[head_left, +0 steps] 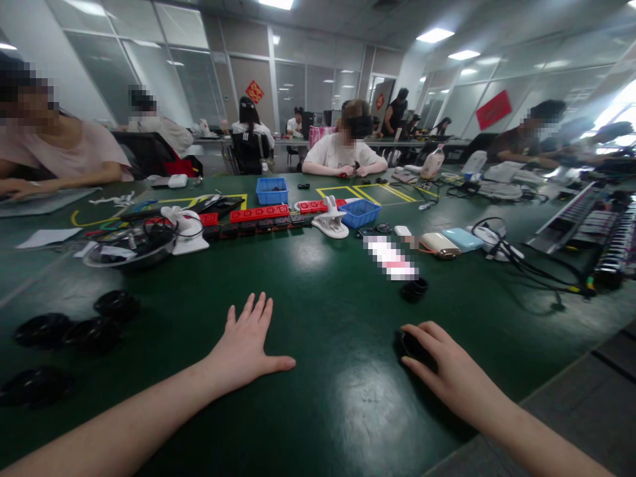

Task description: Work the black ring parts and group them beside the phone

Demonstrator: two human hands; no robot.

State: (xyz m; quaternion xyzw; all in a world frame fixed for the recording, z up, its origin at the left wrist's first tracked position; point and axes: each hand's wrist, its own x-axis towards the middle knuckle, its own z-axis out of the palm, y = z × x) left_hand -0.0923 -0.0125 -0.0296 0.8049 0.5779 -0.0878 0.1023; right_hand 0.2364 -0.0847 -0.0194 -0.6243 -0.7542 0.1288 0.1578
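My left hand [246,344] is spread over the green tabletop [318,411], palm down and fingers apart, holding nothing. To the right, my right hand [442,361] has its thumb and fingers around a black round object [415,350]. Its exact kind is partly hidden by the hand. A similar black ring-shaped piece [415,289] lies farther forward, beside a pixelated bright phone-like slab [391,258]. Several more dark round pieces [116,305] sit at the left, blurred; one dark piece [34,385] is nearest the front edge.
Across the middle stand red power sockets [261,213], a white clip base [330,225] and blue bins [272,191]. A clear bowl [132,255] of parts is at left. Cables [527,255] and power banks [440,245] lie at right. A person [345,149] sits opposite.
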